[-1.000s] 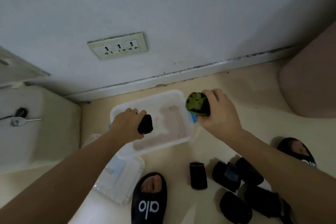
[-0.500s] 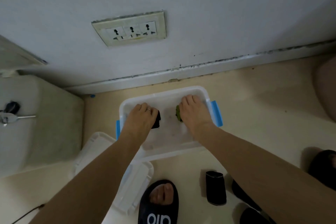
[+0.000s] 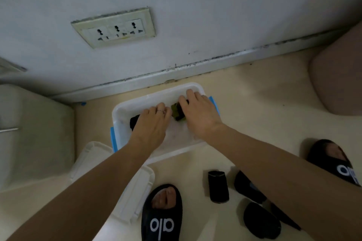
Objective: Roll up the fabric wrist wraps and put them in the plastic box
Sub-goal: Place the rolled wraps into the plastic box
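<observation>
A translucent plastic box (image 3: pixel 118 115) with blue latches stands on the floor by the wall. Both my hands are down inside it. My left hand (image 3: pixel 152 125) lies flat over a black rolled wrap (image 3: pixel 134 121), which shows at the hand's left edge. My right hand (image 3: pixel 198 114) rests with straight fingers on a green rolled wrap (image 3: pixel 177 112), which sits between the two hands. Three more black rolled wraps lie on the floor near my right forearm: one upright (image 3: pixel 218 186), one partly hidden (image 3: pixel 246 187) and one nearer me (image 3: pixel 261 221).
The box's lid (image 3: pixel 137 191) lies on the floor left of my foot. My feet in black slippers (image 3: pixel 162 217) (image 3: pixel 337 162) flank the loose wraps. A white fixture (image 3: pixel 35 133) stands at the left, a pinkish object (image 3: pixel 338 84) at the right, a wall socket (image 3: pixel 113 27) above.
Both hands came down from above the box into it, carrying the black and the green roll. Their fingers have gone from gripping the rolls to lying flat on them.
</observation>
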{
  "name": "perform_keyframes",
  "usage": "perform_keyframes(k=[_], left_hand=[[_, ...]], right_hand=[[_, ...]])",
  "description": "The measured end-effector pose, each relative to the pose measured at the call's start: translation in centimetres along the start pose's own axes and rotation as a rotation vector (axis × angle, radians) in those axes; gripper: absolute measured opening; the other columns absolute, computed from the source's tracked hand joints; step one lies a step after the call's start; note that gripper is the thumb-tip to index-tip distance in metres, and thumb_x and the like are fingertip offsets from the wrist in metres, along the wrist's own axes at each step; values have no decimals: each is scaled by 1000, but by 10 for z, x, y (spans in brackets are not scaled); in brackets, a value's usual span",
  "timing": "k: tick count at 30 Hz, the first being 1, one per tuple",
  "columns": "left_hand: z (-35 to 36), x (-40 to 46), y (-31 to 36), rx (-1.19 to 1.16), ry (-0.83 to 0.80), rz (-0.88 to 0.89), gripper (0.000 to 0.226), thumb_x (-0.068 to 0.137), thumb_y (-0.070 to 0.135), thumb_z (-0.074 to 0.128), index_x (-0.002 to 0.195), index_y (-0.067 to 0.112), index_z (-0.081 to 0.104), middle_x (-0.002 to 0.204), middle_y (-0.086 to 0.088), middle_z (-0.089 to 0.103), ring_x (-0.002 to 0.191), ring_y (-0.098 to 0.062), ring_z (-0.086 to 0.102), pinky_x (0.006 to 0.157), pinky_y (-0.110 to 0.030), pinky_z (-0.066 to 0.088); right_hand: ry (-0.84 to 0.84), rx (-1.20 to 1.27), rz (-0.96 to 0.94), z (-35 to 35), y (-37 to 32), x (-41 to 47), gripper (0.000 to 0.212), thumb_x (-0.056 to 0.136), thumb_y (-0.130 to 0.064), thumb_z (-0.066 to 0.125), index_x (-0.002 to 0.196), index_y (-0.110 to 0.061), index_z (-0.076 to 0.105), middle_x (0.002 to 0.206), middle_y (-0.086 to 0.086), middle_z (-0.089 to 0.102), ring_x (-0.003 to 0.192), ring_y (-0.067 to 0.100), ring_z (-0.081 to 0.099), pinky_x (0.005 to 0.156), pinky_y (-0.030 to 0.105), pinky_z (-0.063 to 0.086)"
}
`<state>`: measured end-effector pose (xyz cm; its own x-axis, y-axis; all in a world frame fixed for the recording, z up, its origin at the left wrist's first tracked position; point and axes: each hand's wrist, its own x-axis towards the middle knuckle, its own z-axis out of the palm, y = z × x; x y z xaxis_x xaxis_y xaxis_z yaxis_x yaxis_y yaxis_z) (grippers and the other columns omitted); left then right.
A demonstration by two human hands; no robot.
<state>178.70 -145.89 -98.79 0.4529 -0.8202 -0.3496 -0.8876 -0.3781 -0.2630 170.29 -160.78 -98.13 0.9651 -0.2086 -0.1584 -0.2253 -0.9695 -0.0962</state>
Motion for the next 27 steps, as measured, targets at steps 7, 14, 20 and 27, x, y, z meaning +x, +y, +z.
perform_keyframes(k=[7, 14, 20, 27], left_hand=[[-69, 4, 95, -65, 217, 443, 37, 86, 24, 63, 119, 11, 56, 104, -9, 65, 77, -24, 61, 62, -35, 36], [-48, -23, 205, -172, -223, 509, 46, 95, 26, 59, 134, 8, 45, 130, -14, 54, 114, -31, 52, 83, -36, 35], [-1, -33, 209, 121, -337, 605, 64, 95, 26, 65, 148, 6, 35, 143, -15, 45, 127, -32, 46, 107, -39, 36], [33, -30, 217, 284, -221, 835, 48, 100, 27, 61, 143, 16, 42, 145, -12, 46, 126, -35, 43, 111, -43, 34]], right_hand=[[352, 508, 681, -8, 95, -108, 31, 93, -4, 58, 124, -4, 58, 118, 16, 60, 99, 32, 61, 80, 42, 50], [-439, 423, 557, 53, 112, -227, 63, 90, -30, 61, 149, -19, 42, 142, 5, 53, 128, 29, 48, 101, 35, 42], [-488, 231, 267, 79, 85, -260, 77, 82, -43, 64, 151, -19, 38, 149, 5, 48, 145, 32, 34, 127, 54, 4], [-515, 109, 309, 86, 77, -255, 66, 90, -35, 65, 147, -15, 38, 141, 7, 53, 139, 32, 38, 126, 58, -2]])
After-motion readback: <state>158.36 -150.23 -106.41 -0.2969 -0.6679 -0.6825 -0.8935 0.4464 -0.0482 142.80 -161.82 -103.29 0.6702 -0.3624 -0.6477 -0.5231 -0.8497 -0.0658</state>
